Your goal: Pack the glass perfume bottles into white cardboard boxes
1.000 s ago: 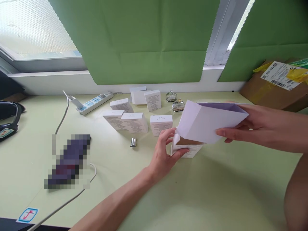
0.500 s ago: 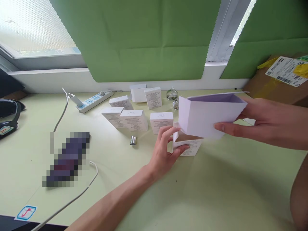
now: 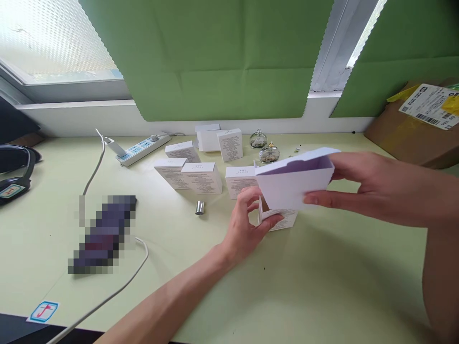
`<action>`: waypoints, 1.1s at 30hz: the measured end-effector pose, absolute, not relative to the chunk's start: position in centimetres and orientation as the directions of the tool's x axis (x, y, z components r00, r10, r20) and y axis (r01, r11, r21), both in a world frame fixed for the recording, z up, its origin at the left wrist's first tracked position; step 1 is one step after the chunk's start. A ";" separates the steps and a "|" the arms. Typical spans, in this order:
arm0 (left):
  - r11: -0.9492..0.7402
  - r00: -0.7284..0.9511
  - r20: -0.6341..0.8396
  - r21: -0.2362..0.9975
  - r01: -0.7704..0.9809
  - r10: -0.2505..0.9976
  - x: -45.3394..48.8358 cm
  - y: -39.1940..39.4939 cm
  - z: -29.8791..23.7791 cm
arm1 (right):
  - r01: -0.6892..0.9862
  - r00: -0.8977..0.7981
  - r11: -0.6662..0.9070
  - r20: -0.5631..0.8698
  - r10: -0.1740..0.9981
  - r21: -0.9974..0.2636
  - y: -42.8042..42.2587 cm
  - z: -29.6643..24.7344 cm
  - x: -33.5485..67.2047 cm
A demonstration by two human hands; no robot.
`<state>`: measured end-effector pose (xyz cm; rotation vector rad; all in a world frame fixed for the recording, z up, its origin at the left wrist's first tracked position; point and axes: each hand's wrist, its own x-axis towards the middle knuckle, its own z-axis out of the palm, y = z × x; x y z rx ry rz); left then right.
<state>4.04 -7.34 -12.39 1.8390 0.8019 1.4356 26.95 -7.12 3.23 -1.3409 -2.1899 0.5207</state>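
- Bench: pale green top, carries everything below.
- Green blind: hangs behind bench, window to its left.
- Brown carton: far right corner, shipping label and yellow tape on it.
- Right hand: fingers pinching the sleeve at its right end, thumb on near face, other fingers mostly hidden behind.
- Left hand: fingers curled round left side of the open box, thumb on its printed front.
- Power strip: back left, plugs in both ends.
- Dark thing: left on bench, pixelated, can't tell what.
- Card sleeve: white, blank, tilted, mouth up. Sits over the open box; can't tell if its lower edge is inside.
- Open box: white, printed, on bench under the sleeve, brown interior showing.
- Six white boxes: grouped behind and left of the open one. Rearmost shows a blank face.
- Paper tag: front left edge, blue border, red mark.
- Two glass bottles: behind the sleeve, near the wall.
- Silver cap: alone, left of left hand.
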 end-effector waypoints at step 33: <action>-0.490 0.251 0.470 0.872 0.018 0.846 3.7 -7.6 -10.6 | 0.537 -0.357 0.503 0.357 0.863 -0.677 -6.4 3.1 26.5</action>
